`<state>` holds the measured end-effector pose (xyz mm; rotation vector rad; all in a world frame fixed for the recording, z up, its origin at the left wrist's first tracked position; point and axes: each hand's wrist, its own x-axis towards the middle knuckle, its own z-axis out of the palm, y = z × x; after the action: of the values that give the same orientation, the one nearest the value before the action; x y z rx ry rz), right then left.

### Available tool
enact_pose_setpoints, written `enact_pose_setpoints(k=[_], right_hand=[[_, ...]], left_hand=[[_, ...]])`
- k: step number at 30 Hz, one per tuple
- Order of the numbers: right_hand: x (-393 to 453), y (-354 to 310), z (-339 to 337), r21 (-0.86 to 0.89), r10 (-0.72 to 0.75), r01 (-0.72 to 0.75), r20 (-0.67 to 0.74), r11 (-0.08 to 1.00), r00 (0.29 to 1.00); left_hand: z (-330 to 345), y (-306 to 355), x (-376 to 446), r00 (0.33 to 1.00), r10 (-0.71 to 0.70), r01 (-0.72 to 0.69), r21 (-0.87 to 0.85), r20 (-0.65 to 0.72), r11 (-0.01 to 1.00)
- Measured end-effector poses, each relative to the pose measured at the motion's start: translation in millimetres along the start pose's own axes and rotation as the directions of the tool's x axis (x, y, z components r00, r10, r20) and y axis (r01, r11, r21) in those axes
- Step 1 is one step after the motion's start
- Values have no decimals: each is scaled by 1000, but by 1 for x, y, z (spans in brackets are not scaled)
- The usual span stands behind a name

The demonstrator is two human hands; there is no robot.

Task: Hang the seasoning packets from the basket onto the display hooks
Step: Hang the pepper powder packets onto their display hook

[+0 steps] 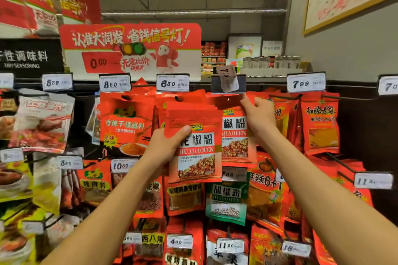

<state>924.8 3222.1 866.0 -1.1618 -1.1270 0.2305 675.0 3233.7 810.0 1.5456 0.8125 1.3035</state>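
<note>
Left hand [163, 146] grips a fanned stack of red glossy foil seasoning packets [195, 146]. Just beside it, the right hand [259, 117] pinches one red packet [234, 133] by its top corner, under the tilted price tag [227, 80]. Judged light, floppy, slippery; hold near the punched header.

One head-worn, wide-angle camera supplies the only view. It sits at the person's head height and faces forward, tilted slightly upward toward a hook rack [280, 97] of packets, with ceiling visible along the top. The rack is close, within arm's reach: both forearms enter from the bottom edge and extend to it. Wide-angle distortion bends the outer shelves and the right-hand wall [344, 54].
</note>
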Motion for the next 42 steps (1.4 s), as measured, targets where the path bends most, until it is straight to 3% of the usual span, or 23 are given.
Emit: enact_pose_setpoints(k=[8, 16, 26, 35, 42], right_hand=[[10, 6, 8, -45, -72, 68, -83, 997, 994], [13, 4, 12, -247, -170, 140, -104, 959, 980], [13, 17, 12, 39, -106, 107, -19, 994, 994], [49, 36, 32, -247, -62, 40, -80, 968, 995], [104, 64, 51, -433, 34, -47, -37, 900, 999]], left_hand=[[12, -9, 3, 1000, 19, -19, 32, -1, 999], [14, -11, 5, 1000, 17, -17, 10, -6, 1000], [20, -8, 9, 999, 41, -42, -20, -30, 999], [15, -14, 17, 999, 49, -49, -16, -19, 999], [2, -18, 29, 999, 47, -47, 44, -10, 998]])
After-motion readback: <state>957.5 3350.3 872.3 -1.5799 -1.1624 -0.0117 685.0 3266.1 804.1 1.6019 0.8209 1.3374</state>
